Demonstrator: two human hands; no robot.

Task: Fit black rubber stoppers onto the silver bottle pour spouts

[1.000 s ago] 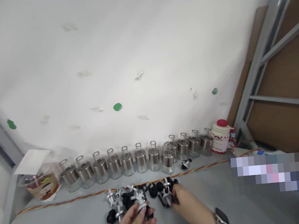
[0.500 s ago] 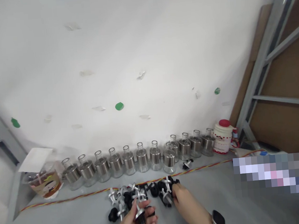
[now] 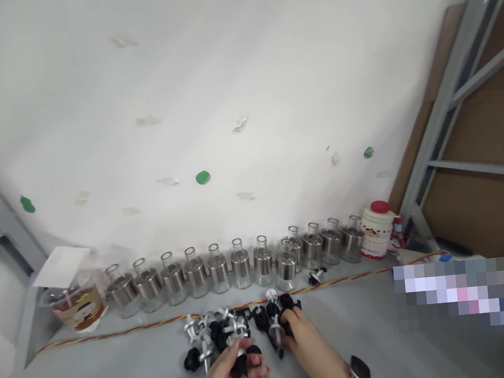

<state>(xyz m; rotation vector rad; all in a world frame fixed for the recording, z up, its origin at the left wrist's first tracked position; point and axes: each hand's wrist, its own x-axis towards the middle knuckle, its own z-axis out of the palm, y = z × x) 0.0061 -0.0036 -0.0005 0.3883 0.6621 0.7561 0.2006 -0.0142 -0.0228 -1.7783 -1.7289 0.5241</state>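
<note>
My left hand [image 3: 233, 376] is closed around a black-and-silver bottle stopper [image 3: 239, 363], its black end toward the palm. My right hand [image 3: 307, 337] is bent into the right side of a pile, thumb and fingers curled round a black part of another stopper that is mostly hidden. Just left of those fingertips lies a stopper with a silver disc [image 3: 276, 327]. More silver and black stoppers [image 3: 202, 328] lie heaped beyond and left of my left hand. Behind the pile stands a row of clear glass bottles with metal bands [image 3: 241, 266], their necks uncovered.
One loose stopper [image 3: 317, 276] lies near the bottles at the right. A red-and-yellow twisted cord [image 3: 149, 326] crosses the grey table [image 3: 118, 371]. A plastic drink cup [image 3: 79, 310] stands at the left, a white jar with a red lid [image 3: 376, 234] at the right.
My right hand has shifted slightly left and its fingers have curled further into the pile. Stoppers beside it have moved and turned. My left hand's fingers have closed more over its stopper.
</note>
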